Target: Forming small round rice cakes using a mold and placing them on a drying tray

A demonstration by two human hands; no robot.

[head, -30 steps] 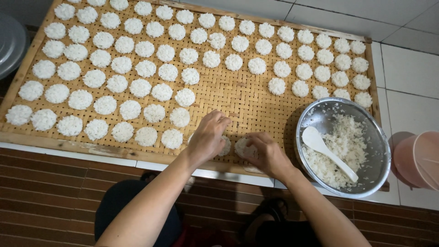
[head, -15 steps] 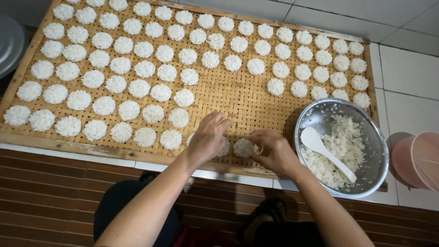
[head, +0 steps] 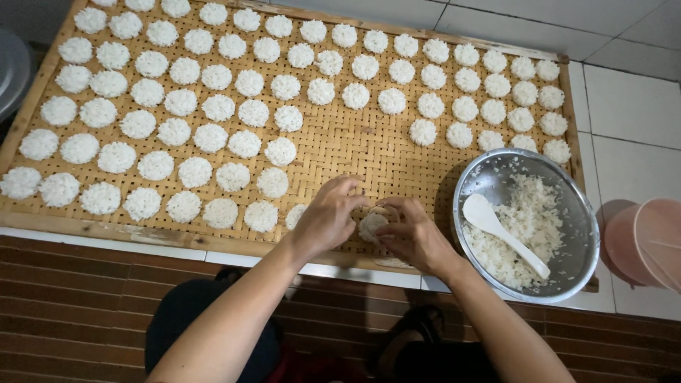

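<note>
White rice discs [head: 193, 132] fill the left and far rows of our bamboo tray [head: 340, 145]. Near its front edge our left hand [head: 328, 216] curls its fingers [head: 349, 186] over a rice cake [head: 370, 225], touching it from the left. Our right hand [head: 415, 234] cups the same cake from the right, fingers [head: 397, 207] bent around it, pinching it between both hands. Just beside sits a steel bowl [head: 526, 223] of rice with a white spoon [head: 502, 232], then a pink tub [head: 645, 241].

Bare tray [head: 369, 152] centre (rice discs [head: 184, 128] around)
</note>
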